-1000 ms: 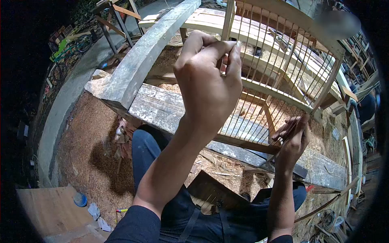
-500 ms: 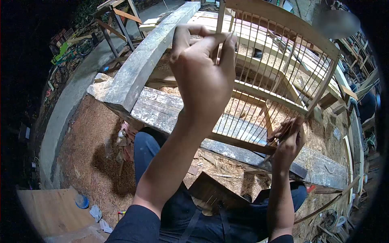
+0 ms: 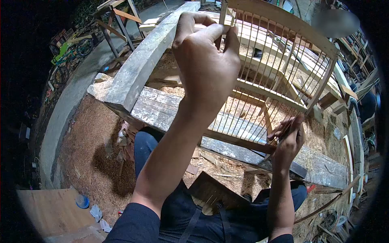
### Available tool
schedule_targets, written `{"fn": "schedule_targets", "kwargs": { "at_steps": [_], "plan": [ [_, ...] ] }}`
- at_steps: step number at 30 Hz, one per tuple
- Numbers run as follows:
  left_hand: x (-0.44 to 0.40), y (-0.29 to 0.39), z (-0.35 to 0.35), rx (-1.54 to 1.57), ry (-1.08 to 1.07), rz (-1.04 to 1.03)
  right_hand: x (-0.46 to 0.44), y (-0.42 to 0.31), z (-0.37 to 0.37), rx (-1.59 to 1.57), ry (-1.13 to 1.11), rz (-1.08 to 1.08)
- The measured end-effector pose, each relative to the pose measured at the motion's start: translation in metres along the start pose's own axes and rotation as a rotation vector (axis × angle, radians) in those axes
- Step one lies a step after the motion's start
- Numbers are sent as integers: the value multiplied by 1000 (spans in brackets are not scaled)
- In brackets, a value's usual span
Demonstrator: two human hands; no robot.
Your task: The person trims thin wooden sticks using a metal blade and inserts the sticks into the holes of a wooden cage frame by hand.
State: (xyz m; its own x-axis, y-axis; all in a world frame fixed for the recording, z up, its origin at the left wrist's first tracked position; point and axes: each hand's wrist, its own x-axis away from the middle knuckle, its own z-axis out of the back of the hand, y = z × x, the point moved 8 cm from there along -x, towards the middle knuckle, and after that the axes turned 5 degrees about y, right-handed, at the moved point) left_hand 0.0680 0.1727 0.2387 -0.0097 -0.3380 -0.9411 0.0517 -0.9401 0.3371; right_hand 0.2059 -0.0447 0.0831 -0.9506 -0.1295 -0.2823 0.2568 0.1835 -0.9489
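Note:
A wooden panel [image 3: 275, 95] with curved top rail and many thin upright bars, like one side of a birdcage, stands tilted in front of me. My right hand [image 3: 288, 139] grips its lower right corner, fingers wrapped around the side post. My left hand [image 3: 208, 56] is raised at the panel's upper left, thumb and forefinger pinched together beside the leftmost bars. Whatever lies in that pinch is too small or hidden to tell. On my lap rests a dark wooden board [image 3: 206, 186] with a few thin sticks on it.
A heavy worn timber beam [image 3: 156, 111] runs across below the panel, and another thick beam [image 3: 142, 65] slants away at left. Sawdust [image 3: 87, 150] covers the ground. A plywood sheet [image 3: 48, 210] with a blue lid [image 3: 82, 201] lies lower left.
My left hand has shifted slightly up and to the right, its thumb and fingertip still near the bars. My right hand keeps its hold on the panel's corner, almost unmoved.

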Motion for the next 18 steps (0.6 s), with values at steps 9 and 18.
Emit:
{"fn": "schedule_targets", "kwargs": {
  "at_steps": [9, 18],
  "plan": [
    [6, -3, -2, 22, -26, 42, 1, -3, -2, 16, 11, 20],
    [11, -7, -3, 135, 78, 41, 1, -1, -1, 12, -10, -4]
  ]
}}
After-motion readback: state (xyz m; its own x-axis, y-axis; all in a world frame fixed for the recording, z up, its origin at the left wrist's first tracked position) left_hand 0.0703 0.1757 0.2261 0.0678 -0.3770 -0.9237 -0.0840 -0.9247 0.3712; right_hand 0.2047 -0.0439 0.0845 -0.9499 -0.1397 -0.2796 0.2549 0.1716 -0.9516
